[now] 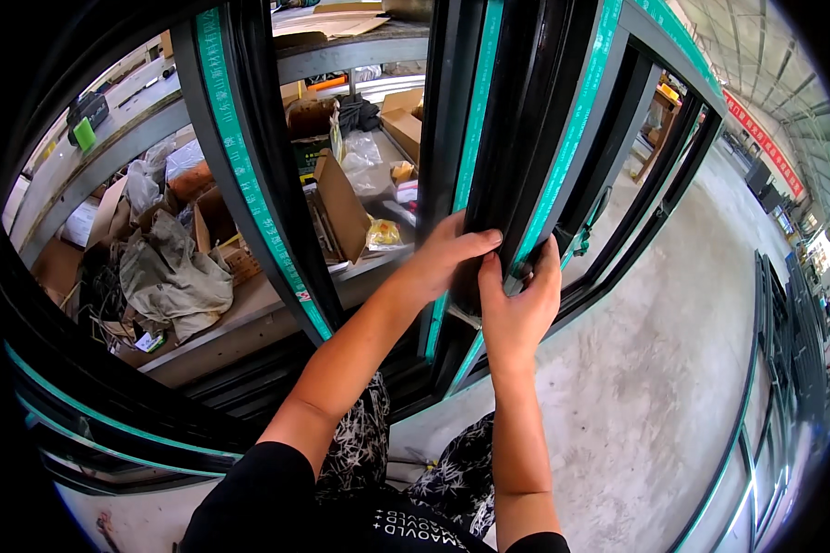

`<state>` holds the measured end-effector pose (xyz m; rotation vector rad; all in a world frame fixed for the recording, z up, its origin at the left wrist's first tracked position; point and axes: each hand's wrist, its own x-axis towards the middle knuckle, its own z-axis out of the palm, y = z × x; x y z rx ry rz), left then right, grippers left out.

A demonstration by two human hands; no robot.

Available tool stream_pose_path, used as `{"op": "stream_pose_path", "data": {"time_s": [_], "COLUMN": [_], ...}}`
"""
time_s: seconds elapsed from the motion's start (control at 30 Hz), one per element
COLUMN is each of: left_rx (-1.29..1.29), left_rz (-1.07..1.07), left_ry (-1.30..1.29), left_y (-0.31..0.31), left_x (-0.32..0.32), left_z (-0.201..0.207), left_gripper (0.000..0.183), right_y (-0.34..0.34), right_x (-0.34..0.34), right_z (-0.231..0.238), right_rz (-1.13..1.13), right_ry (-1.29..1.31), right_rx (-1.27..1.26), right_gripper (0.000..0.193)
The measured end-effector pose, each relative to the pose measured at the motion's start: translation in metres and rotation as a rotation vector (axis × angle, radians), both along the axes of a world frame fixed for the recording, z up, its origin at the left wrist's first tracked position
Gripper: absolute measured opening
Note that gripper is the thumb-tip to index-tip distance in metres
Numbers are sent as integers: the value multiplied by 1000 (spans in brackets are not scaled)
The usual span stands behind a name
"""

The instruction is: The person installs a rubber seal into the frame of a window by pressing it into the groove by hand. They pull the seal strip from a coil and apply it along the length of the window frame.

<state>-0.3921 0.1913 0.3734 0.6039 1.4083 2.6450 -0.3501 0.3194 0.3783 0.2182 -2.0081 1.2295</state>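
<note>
Upright before me stands a dark metal window frame [516, 120] with strips of green protective tape [576, 134] along its bars. My left hand [454, 256] is closed round the left side of a black upright bar, its thumb lying across the front and its fingers hidden behind. Just lower and to the right, my right hand [523, 309] grips the taped edge of the same upright, thumb on the front face, other fingers curled round the right side. The two thumbs nearly meet. A dark handle with a green piece [581, 241] sits on the frame right of my right hand.
Behind the frame at left, a workbench shelf holds a crumpled grey cloth [177, 276], opened cardboard boxes [341, 207] and plastic bags. More dark frames [784, 341] lean along the right. Grey concrete floor [636, 396] spreads between. A red banner [764, 143] hangs far right.
</note>
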Motion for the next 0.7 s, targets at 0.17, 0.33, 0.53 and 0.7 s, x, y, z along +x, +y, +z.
{"op": "stream_pose_path", "data": {"time_s": [0.17, 0.33, 0.53, 0.7], "left_rx": [1, -30, -214, -251], "left_rz": [-40, 34, 201, 83], "left_ry": [26, 23, 38, 38], "left_y": [-5, 4, -3, -19], "left_x": [2, 2, 19, 36], "left_z": [10, 17, 4, -40], "left_gripper": [50, 55, 69, 66], "right_y": [2, 4, 8, 6], "right_x": [6, 9, 24, 25], "right_z": [-5, -23, -24, -49], "right_rz": [57, 92, 33, 59], "right_ry": [-31, 3, 23, -92], "right_rx": [37, -7, 69, -8], "right_gripper": [84, 89, 93, 91]}}
